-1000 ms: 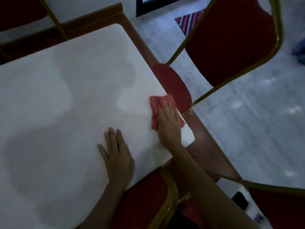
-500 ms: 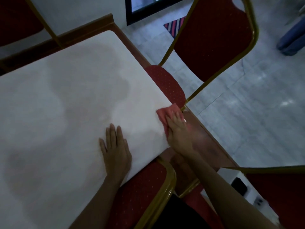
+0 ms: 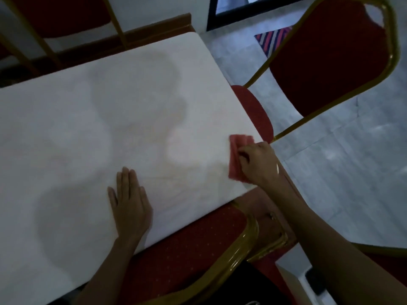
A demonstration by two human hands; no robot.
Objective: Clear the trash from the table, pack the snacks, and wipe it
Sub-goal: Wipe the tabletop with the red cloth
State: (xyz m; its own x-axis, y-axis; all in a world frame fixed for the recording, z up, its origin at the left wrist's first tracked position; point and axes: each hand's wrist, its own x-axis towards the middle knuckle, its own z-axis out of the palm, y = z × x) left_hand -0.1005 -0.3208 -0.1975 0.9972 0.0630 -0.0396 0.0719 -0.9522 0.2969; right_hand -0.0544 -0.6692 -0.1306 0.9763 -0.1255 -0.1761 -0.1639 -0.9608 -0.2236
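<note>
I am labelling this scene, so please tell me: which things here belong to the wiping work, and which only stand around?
Belong to the job: pink crumpled cloth, gripped by the right hand; white rectangular table top, left hand flat on it.
Just around: red padded chairs with gold metal frames; striped rug on the grey floor.

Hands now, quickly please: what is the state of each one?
Left hand: open, resting flat on the table.
Right hand: gripping the pink cloth.

we are pulling our right hand (image 3: 259, 165) back from the corner onto the table (image 3: 88, 133), we are now bunching the pink cloth (image 3: 235, 151) in curled fingers, no longer pressing it flat
</note>
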